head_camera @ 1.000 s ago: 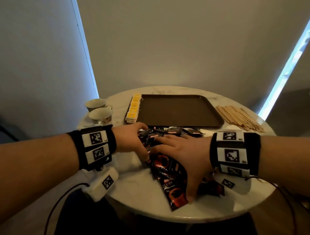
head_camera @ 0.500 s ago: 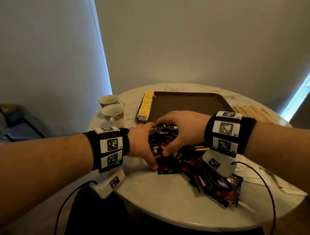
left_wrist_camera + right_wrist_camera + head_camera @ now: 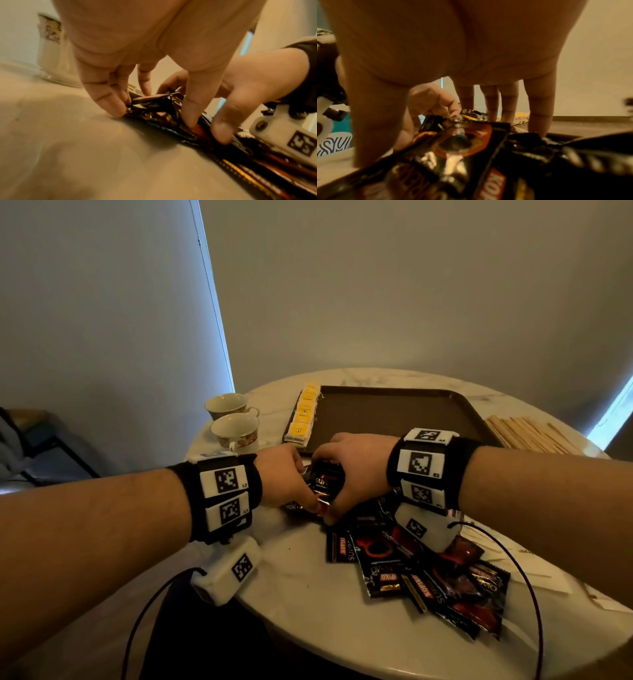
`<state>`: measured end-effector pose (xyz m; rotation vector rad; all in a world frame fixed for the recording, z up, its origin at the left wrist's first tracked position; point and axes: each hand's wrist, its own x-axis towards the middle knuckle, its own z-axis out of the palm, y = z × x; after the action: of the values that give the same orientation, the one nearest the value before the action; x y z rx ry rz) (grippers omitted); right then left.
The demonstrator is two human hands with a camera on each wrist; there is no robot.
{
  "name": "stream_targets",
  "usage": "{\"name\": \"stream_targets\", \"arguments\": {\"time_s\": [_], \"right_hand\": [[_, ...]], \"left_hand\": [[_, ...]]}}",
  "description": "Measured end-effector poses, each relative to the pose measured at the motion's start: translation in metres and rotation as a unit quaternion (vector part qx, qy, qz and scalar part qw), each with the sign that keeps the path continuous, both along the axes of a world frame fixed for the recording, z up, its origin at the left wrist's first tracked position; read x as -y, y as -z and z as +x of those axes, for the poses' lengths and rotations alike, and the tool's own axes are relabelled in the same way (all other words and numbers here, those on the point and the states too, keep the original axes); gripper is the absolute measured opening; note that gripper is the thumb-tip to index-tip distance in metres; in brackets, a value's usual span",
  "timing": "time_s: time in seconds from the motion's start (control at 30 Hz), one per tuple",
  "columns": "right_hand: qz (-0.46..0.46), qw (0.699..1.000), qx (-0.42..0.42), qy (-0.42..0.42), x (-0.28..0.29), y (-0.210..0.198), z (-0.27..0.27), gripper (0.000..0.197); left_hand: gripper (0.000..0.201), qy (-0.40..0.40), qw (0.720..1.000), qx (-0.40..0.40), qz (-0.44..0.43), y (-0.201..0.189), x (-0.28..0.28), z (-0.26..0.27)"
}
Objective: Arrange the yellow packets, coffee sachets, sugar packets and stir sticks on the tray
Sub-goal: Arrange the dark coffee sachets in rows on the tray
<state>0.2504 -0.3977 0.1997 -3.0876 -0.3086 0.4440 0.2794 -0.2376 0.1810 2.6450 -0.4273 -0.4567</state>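
A bundle of black-and-red coffee sachets (image 3: 323, 479) sits on the marble table just in front of the brown tray (image 3: 394, 416). My left hand (image 3: 308, 494) grips the bundle's left side, thumb and fingers pressed into the sachets (image 3: 154, 106). My right hand (image 3: 337, 491) grips its right side, thumb near and fingers on the far side of the sachets (image 3: 453, 142). More coffee sachets (image 3: 428, 573) lie spread out under my right wrist. Yellow packets (image 3: 304, 414) lie in a row along the tray's left edge. Wooden stir sticks (image 3: 531, 433) lie right of the tray.
Two white teacups (image 3: 236, 428) stand left of the tray, near my left hand. Pale paper packets (image 3: 513, 559) lie at the table's right edge. The round table's front edge (image 3: 342, 655) is close to me, and cables hang from both wrists.
My right hand lifted off the spread pile and moved up to meet the left. Both hands closed in, gathering some sachets into a bundle near the tray.
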Motion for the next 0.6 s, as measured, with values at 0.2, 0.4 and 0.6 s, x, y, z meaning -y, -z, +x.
{"name": "stream_targets", "arguments": {"time_s": [0.2, 0.4, 0.6], "right_hand": [[-0.048, 0.998, -0.004, -0.029, -0.017, 0.008, 0.008, 0.102], [-0.033, 0.999, 0.016, -0.033, -0.023, 0.01, 0.012, 0.062], [-0.036, 0.998, 0.045, -0.019, -0.018, 0.014, 0.011, 0.085]], "left_hand": [[0.044, -0.039, 0.996, -0.055, -0.051, -0.005, -0.001, 0.001], [0.064, -0.031, 0.997, -0.054, -0.041, -0.007, -0.009, 0.004], [0.08, 0.023, 0.998, -0.03, 0.045, -0.004, -0.017, 0.002]]}}
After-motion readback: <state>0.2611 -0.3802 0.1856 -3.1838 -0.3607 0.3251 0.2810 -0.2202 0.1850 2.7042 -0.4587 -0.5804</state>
